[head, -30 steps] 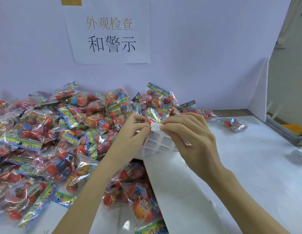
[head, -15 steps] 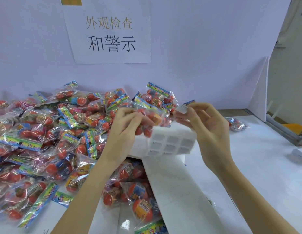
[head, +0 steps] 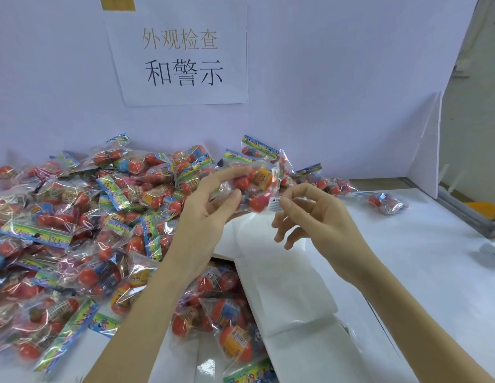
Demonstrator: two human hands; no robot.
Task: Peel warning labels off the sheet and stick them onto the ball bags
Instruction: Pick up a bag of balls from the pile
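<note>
My left hand [head: 205, 214] holds a clear ball bag [head: 254, 183] with red and coloured balls, lifted above the table between thumb and fingers. A small white warning label [head: 274, 204] sits at the bag's lower right corner. My right hand [head: 318, 219] pinches the label there, thumb on it and the other fingers loosely curled. The label sheet [head: 257, 236] lies pale and blurred on the table below both hands.
A big pile of ball bags [head: 75, 230] covers the table's left half and back. One bag [head: 387, 201] lies alone at the right. White paper [head: 296, 299] lies in front of me. A white partition [head: 426, 150] stands at the right, and a paper sign [head: 180, 51] hangs on the wall.
My right hand peeled a label off the sheet and brought it to the bag's corner. My left hand let the sheet drop, picked a bag from the pile and raised it.
</note>
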